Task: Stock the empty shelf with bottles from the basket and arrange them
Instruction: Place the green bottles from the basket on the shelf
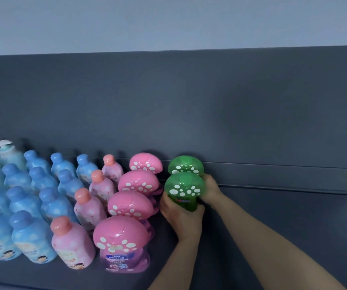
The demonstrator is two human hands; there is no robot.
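Placement step in hand: front green bottle [184, 188] is clasped round its body by left hand [181, 216] and right hand [210, 190], just in front of rear green bottle [185, 164], beside pink-capped column [136, 184]. Base contact with shelf [273, 218] is hidden. Next, probably: column alignment checked, grip released.

Between the left hand [182, 216] and the right hand [210, 190], the green bottle [184, 186] shows translucent, glossy plastic, smooth across its cap. Left of the left hand, 4 pink-capped bottles [129, 203] gleam in opaque, shiny plastic. Under both hands, the shelf [273, 227] looks like matt, smooth painted metal.
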